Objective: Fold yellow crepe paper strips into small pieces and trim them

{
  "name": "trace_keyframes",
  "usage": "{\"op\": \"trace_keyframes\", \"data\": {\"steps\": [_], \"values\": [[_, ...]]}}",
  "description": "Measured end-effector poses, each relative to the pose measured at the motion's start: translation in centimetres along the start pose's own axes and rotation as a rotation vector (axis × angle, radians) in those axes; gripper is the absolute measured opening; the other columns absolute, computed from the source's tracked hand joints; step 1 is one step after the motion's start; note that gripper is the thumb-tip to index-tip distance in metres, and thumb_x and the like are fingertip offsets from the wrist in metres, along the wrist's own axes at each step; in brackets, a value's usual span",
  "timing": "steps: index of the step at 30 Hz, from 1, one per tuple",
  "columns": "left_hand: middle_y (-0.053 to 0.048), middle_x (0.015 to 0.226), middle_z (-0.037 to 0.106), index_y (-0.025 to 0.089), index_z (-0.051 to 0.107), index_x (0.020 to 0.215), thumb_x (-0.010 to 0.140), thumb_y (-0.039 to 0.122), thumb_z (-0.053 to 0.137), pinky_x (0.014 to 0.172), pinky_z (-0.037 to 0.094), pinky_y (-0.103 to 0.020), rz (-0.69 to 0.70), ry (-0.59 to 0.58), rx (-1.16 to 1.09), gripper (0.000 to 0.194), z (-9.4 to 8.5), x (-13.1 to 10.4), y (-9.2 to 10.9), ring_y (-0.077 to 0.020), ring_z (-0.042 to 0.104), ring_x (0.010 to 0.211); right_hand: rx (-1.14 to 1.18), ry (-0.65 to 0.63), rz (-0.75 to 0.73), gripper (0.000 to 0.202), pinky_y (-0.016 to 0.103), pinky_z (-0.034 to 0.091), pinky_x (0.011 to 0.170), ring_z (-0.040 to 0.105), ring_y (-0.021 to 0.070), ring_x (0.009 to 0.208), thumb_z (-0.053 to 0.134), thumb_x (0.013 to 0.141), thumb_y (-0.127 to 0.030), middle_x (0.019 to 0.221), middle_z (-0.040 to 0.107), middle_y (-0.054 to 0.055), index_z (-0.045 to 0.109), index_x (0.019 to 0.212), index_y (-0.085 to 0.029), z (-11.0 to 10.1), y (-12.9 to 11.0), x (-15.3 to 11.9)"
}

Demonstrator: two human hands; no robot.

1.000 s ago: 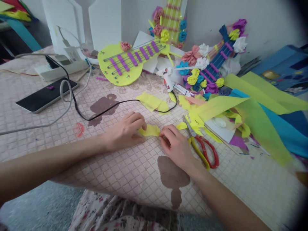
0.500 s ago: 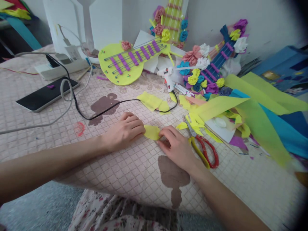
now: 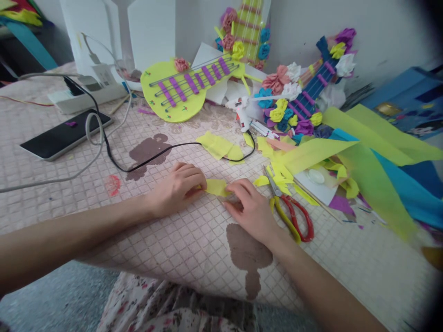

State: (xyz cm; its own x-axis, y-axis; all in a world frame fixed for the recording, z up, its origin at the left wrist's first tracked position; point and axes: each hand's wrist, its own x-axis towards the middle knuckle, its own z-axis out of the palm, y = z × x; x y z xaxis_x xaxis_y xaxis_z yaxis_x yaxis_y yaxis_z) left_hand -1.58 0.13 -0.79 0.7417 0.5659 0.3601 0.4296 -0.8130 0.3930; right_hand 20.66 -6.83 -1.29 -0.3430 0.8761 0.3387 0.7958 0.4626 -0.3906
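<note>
A small piece of yellow crepe paper (image 3: 216, 187) stretches between my two hands, just over the quilted tablecloth (image 3: 194, 240). My left hand (image 3: 180, 186) pinches its left end, the fingers curled and the thumb underneath. At the right end, the bent fingers of my right hand (image 3: 251, 205) grip the paper's edge; the thumb is a little apart below. Beyond the hands lie more yellow paper pieces (image 3: 219, 146). Close to my right hand rest red-handled scissors (image 3: 294, 212) with a yellow handle part beside them.
A white glue gun (image 3: 243, 115) stands behind, its black cord (image 3: 152, 159) crossing the table. At the back are a yellow paper guitar (image 3: 176, 103) and a blue flower-trimmed one (image 3: 306, 99). Crepe strips (image 3: 374, 184) heap at right; a phone (image 3: 65, 133) and power strip (image 3: 90, 97) sit left.
The yellow paper piece has been raised slightly and looks narrower and flatter. My left thumb now shows below the fingers, and my right fingers have shifted slightly left and up.
</note>
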Motion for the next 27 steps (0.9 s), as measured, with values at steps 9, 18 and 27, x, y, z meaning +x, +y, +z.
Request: {"op": "trace_keyframes", "data": {"steps": [9,18,27], "values": [[-0.003,0.088,0.063,0.017,0.058,0.084,0.092,0.018,0.049,0.083,0.037,-0.034,0.052,-0.017,0.034,0.012,0.0,-0.2,-0.4,-0.0171,0.056,0.086,-0.043,-0.013,-0.033,0.015,0.03,0.049,0.069,0.059,0.0178,0.083,0.047,0.092,-0.015,0.092,0.06,0.006,0.06,0.088,-0.019,0.2,0.0,0.1],[-0.003,0.088,0.061,0.016,0.053,0.09,0.088,0.015,0.054,0.083,0.04,-0.032,-0.043,-0.008,-0.076,0.003,0.4,-1.0,-0.1,-0.0162,0.057,0.086,0.093,-0.057,0.064,0.01,0.029,0.049,0.069,0.059,0.0176,0.084,0.056,0.086,-0.013,0.094,0.057,0.005,0.053,0.092,-0.02,0.1,0.0,0.1],[-0.004,0.094,0.062,0.017,0.059,0.086,0.088,0.016,0.052,0.085,0.04,-0.035,-0.035,-0.04,-0.064,0.008,0.3,-1.1,0.2,-0.0183,0.056,0.091,0.115,-0.052,0.061,0.009,0.029,0.046,0.072,0.057,0.0175,0.086,0.052,0.087,-0.012,0.093,0.056,0.005,0.056,0.086,-0.02,0.2,0.2,0.3]]}}
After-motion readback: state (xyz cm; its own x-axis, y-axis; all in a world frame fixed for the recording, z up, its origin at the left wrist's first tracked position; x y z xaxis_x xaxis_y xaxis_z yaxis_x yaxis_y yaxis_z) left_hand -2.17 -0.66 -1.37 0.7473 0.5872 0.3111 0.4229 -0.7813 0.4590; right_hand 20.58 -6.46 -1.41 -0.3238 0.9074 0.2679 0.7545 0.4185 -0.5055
